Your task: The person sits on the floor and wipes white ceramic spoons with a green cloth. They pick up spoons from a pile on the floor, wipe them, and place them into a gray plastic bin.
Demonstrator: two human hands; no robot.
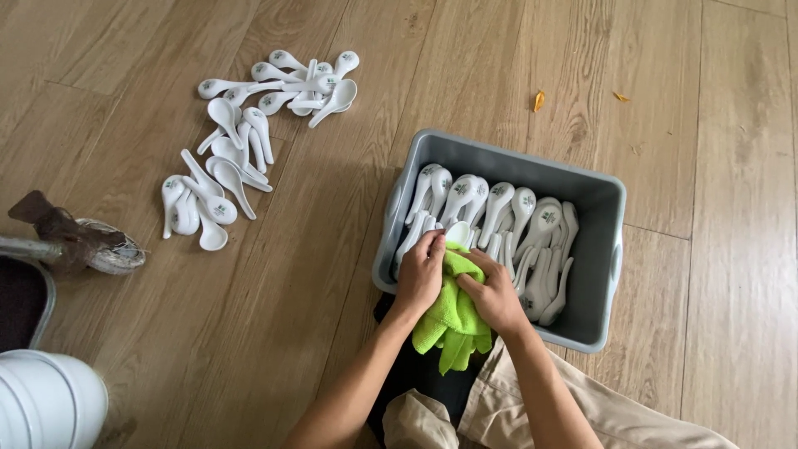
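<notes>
- Wiping position: a bright lime-green microfibre cloth point(453, 312) is bunched between both hands at the near rim of the tub, its loose end hanging down over the edge toward the person's lap.
- White ceramic soup spoon point(458, 234): only a small part shows above the cloth, just beside the left fingertips; how much of it the cloth wraps cannot be told.
- Left hand point(421, 273): fingers curled closed, pinching the top of the cloth and the spoon there.
- Right hand point(494, 295): closed around the cloth from the side, thumb pressed into the fabric.
- Grey rectangular plastic tub point(605, 249): sits on the floor directly ahead of the person, with slotted handles in its short ends.
- White ceramic spoons in the tub point(507, 218): stacked in leaning rows, bowls upward against the far wall, each with a small dark mark on the bowl.
- Loose heap of matching white spoons point(241, 145): spread on the floor, well apart from the tub to its left, lying at mixed angles.
- Light-brown wooden plank floor point(715, 166): carries everything; two small orange scraps point(539, 101) lie beyond the tub.
- White round bucket point(46, 403): near left corner, partly cut off.
- Beige trousers point(582, 407): cover the person's knee below the tub.
</notes>
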